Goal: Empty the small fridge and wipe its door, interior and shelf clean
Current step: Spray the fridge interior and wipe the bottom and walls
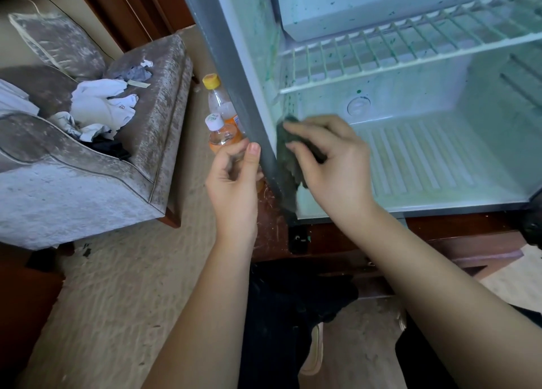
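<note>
The small fridge (pixel 410 159) stands open with nothing inside, its white walls speckled with green spots. A white wire shelf (pixel 381 62) spans it below the freezer box (pixel 366 4). My right hand (pixel 337 165) holds a dark green cloth (pixel 286 165) between thumb and fingers and presses it against the lower left inner wall, near the front edge. My left hand (pixel 231 183) is just outside the fridge with loosely curled fingers. Its thumb touches the grey side edge (pixel 234 80).
Two orange drink bottles (pixel 218 101) (pixel 221 130) stand on the floor by the fridge's left side. A grey armchair (pixel 88 168) piled with white clothes (pixel 99 104) sits further left. The fridge rests on a dark wooden base (pixel 440 236). Dark fabric (pixel 293 300) lies below.
</note>
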Demonstrator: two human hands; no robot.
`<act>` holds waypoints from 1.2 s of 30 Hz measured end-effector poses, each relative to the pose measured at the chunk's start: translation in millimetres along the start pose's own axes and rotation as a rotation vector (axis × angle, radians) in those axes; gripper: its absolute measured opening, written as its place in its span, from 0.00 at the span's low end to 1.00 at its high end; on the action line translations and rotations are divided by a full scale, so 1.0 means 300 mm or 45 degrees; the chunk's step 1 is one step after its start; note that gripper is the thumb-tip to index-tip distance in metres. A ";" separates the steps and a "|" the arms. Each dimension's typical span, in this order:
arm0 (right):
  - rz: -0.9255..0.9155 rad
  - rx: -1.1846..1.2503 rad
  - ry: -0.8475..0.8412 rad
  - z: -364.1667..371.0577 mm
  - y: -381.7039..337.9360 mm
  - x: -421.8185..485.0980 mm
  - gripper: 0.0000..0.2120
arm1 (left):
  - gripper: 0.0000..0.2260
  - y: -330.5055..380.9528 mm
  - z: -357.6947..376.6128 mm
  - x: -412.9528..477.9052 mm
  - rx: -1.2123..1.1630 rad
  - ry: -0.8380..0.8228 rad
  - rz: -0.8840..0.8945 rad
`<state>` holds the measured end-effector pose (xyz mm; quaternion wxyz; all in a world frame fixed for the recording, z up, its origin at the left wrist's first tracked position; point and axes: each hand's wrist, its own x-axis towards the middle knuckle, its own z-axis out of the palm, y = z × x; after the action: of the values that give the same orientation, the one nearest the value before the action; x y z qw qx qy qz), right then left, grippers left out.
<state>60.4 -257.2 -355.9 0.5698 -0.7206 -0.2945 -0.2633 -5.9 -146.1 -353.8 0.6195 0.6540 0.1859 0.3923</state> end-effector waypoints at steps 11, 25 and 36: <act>-0.012 -0.050 -0.144 0.035 0.111 -0.126 0.15 | 0.01 0.001 -0.003 0.008 0.016 -0.022 -0.005; -0.054 0.185 0.052 0.065 -0.101 0.018 0.18 | 0.13 -0.022 -0.020 0.014 -0.040 -0.091 -0.023; 0.030 0.049 -0.001 -0.024 -0.051 -0.009 0.12 | 0.13 -0.013 -0.006 -0.002 -0.024 -0.038 -0.068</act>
<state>47.2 -261.8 -346.3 0.5865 -0.7131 -0.2911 -0.2505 -6.6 -144.6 -357.8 0.6385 0.6489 0.1902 0.3675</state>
